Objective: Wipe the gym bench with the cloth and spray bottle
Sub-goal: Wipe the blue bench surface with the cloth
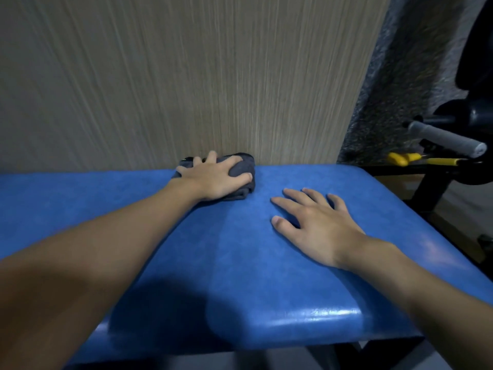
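**Left hand on grey cloth at the bench's far edge, right hand flat on the pad**

The gym bench (240, 263) fills the lower half of the view. Its pad is blue, mottled and smooth, with rounded corners. A bright sheen runs along the near edge toward 5 o'clock, and a dark shadow lies at 7 o'clock. The far edge of the pad meets a pale wood-grain wall panel (186, 76).

The cloth (244, 166) is dark grey and soft-looking, bunched into a thick wad with folds showing at its right side. It sits on the pad at about 12 o'clock, right against the far edge and the wall panel.

The left hand (213, 178) lies on top of the cloth. Its fingers are spread and curved over the wad and the thumb is wrapped round the right side, so the hand holds the cloth down against the pad. The bare left forearm runs back toward 8 o'clock.

The right hand (317, 225) rests palm down on the bare pad, at about 4 o'clock from the cloth and apart from it. Its fingers are straight and fanned out, gripping nothing.

Off the bench at 2 to 3 o'clock, a grey foam handle (445, 138) sticks out over a black metal frame (432, 193). A yellow part (400, 158) sits just below the handle.
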Demonstrator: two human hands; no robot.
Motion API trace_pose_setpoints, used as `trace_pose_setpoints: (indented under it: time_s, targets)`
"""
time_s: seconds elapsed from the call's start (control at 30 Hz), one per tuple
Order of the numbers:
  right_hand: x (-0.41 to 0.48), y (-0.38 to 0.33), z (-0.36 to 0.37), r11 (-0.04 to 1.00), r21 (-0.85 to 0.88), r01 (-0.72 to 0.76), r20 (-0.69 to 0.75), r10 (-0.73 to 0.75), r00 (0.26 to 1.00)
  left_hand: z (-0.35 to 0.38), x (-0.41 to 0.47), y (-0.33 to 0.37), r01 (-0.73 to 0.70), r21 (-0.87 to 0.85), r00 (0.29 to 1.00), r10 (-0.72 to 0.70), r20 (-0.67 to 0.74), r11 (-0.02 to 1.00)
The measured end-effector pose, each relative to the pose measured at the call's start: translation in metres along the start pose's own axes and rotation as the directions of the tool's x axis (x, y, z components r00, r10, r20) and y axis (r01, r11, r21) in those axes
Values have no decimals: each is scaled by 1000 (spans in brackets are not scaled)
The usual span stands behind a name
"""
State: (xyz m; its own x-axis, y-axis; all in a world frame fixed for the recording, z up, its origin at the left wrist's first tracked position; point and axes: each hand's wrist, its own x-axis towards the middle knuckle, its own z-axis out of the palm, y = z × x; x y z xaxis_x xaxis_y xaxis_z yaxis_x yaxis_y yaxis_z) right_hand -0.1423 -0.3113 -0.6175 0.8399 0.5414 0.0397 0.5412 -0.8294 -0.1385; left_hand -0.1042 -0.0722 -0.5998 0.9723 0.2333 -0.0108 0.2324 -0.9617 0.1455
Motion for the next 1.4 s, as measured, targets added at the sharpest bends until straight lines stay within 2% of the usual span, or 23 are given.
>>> trace_pose_setpoints:
  time_s: [0.17,0.4,0.6,0.7,0.8,0.93,1.03,1.1,1.2,1.4]
  targets:
    - [-3,-1,-3,999,44,-15,-21,16,1000,2,-30,0,-32,4,999,32,6,999]
    - [-5,-5,-6,999,24,-22,-14,23,1000,3,-131,2,-102,18,995,102,13,995]
    - [-4,-11,-12,996,-82,-23,-14,22,1000,7,-208,2,-112,65,993,115,-33,992]
    - [-1,-18,-16,1000,-26,-4,-78,2,997,3,-221,3,-98,39,995,98,-10,994]
    - [2,-25,-15,1000,19,-7,-97,9,995,3,-219,4,-87,18,995,87,-40,996]
    - [8,-27,-10,1000,-17,-16,7,16,1000,7,-204,2,-93,45,995,95,-33,995]
    - [15,-25,-13,1000,5,-16,-52,16,999,6,-181,-3,-89,25,996,89,-23,996]
    - [19,-23,-11,999,0,-35,-53,35,998,5,-157,-7,-78,8,997,78,-13,997]
    - [23,-23,0,997,-45,-60,56,63,996,5,-115,-13,-72,-5,997,72,-18,997]
    - [27,-19,4,997,-64,-44,44,47,998,3,-26,-18,-28,-14,999,28,-41,1000]
